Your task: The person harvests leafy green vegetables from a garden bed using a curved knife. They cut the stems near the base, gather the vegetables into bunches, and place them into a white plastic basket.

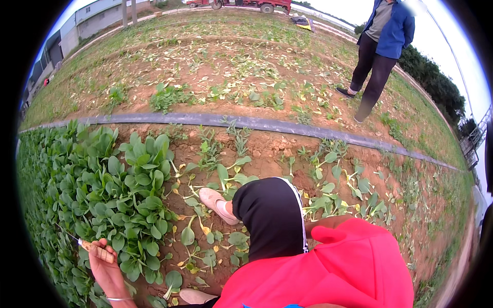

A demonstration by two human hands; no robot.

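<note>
At the lower left, my left hand (104,265) is closed around the wooden handle (101,253) of a bladed hand tool with a metal collar. Its thin blade (67,233) points up and left over dense leafy greens (144,169), and its far end is hard to make out among the leaves. A bracelet circles my left wrist. My right forearm (331,223) shows between my red sleeve and my dark-trousered knee; the right hand itself is hidden behind the knee. Cut or loose leaves (188,235) lie on the soil beside my shoe.
A long dark flat hose (246,122) crosses the ground ahead. Beyond it, a person (379,50) in a blue jacket stands at the upper right on soil strewn with leaves. A red vehicle (265,5) is at the far edge. More leaves (327,204) lie right of my knee.
</note>
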